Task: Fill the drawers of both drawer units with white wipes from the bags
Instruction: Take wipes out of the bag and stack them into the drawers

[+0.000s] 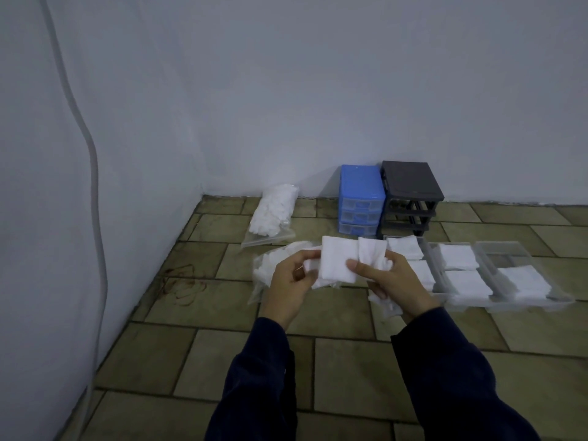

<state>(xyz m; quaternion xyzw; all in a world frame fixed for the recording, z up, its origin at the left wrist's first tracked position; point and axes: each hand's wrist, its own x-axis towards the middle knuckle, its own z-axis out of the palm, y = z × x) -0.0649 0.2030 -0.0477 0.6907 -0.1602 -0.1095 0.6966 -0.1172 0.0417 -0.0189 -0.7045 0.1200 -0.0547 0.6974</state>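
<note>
- Tiled floor (222, 361) meets pale walls in a corner; a cable (92, 160) hangs down the left wall.
- Far left, a full bag of wipes (273, 213) lies by the wall; nearer, an opened bag (265, 272) sits just beside the left hand (291, 281).
- Left hand pinches one edge of a white wipe (337, 262), fingers curled; right hand (386, 278) grips the other side, thumb on top, with more wipes bunched under its palm; both forearms reach forward, wipe held above the floor.
- Behind stand a blue drawer unit (359, 198), drawers in, and a dark frame (410, 195), apparently emptied.
- Right, clear drawers (506, 253) lie out on the floor, partly stacked with wipes.
- Judgement: filling step, midway; next, flatten this wipe and lay it into a drawer with room.
</note>
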